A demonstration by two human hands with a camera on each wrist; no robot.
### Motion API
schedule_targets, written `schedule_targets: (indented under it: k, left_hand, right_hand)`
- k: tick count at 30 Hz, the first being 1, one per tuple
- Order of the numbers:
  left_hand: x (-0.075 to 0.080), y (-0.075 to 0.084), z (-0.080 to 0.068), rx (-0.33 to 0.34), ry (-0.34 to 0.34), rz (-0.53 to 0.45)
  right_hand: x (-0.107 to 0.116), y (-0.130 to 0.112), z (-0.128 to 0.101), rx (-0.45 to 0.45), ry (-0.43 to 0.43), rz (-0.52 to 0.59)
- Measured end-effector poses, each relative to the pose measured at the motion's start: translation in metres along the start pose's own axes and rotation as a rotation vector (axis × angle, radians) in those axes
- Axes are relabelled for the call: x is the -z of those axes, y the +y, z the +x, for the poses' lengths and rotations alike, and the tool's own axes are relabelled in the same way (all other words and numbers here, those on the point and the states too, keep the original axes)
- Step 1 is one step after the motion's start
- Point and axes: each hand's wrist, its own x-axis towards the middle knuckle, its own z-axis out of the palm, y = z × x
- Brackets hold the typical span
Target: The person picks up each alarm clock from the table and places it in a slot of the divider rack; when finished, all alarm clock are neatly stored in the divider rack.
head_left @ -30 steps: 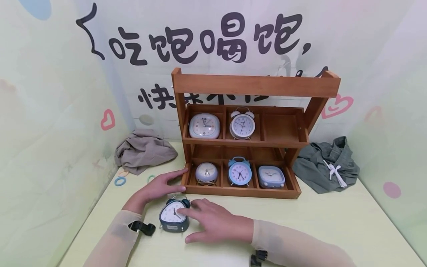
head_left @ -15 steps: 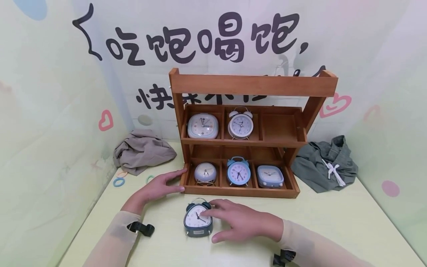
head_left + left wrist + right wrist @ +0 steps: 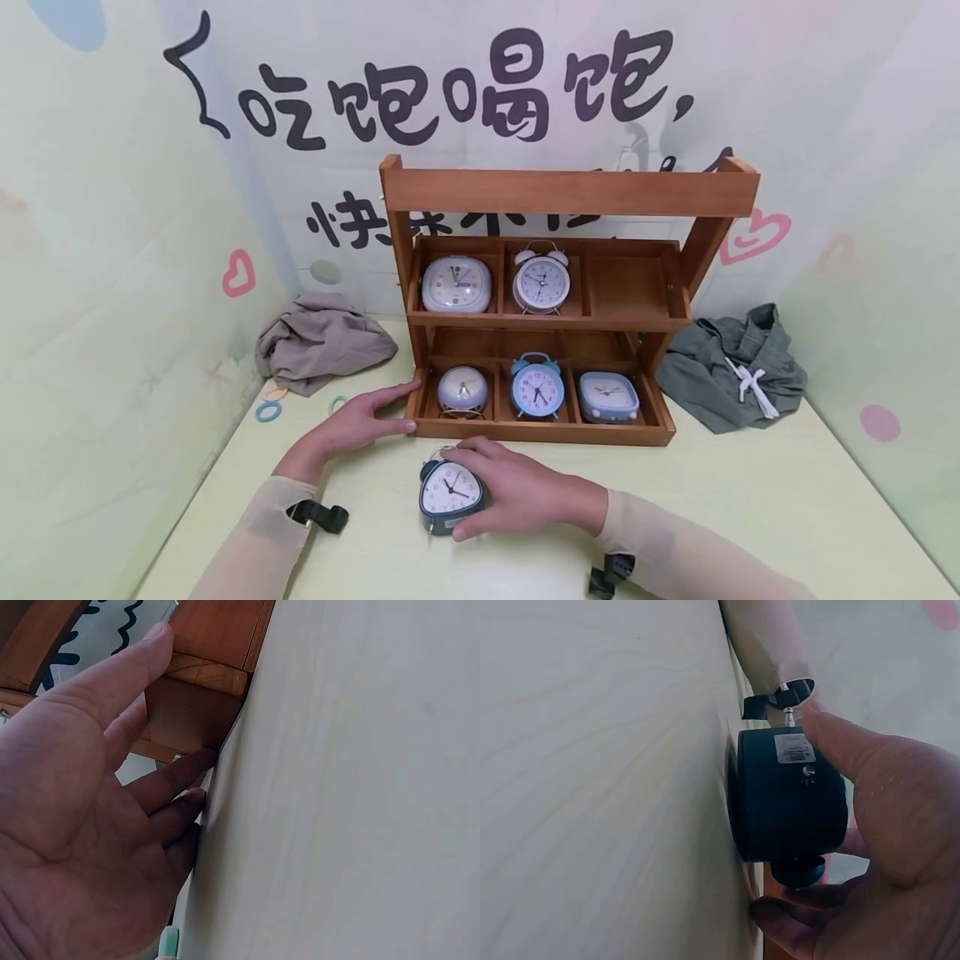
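In the head view a dark teal twin-bell alarm clock [image 3: 451,490] lies tilted back on the table, in front of the wooden shelf [image 3: 540,432]. My right hand [image 3: 517,492] holds this clock from its right side, thumb at the lower edge and fingers by the bells. The right wrist view shows the clock's underside [image 3: 791,799] with a white label, the thumb against it and fingertips beyond a bell. My left hand [image 3: 352,427] has its fingers extended, thumb and index touching the shelf's lower left corner; in the left wrist view the palm [image 3: 90,847] holds nothing.
Two clocks, a pale rounded one [image 3: 457,284] and a white twin-bell one [image 3: 542,282], stand in the upper tier. Below are a round one [image 3: 462,391], a blue one [image 3: 537,390] and a square-cornered one [image 3: 608,397]. Cloths [image 3: 322,342] [image 3: 735,371] flank the shelf.
The teal alarm clock has shifted right across the table. My right hand went right with it, then closed in leftward around its right side. My left hand stays at the shelf corner.
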Motion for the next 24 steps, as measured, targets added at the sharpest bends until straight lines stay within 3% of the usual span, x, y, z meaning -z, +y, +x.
schedule_targets:
  k: [12,24]
  left_hand:
    - [0.001,0.001,-0.001,0.004,-0.002,0.010]
    - [-0.001,-0.001,0.000,-0.008,-0.002,-0.001]
  right_hand:
    - [-0.008,-0.001,0.013,-0.036,0.035,-0.026]
    - [0.002,0.009,-0.003,-0.015,0.054,-0.049]
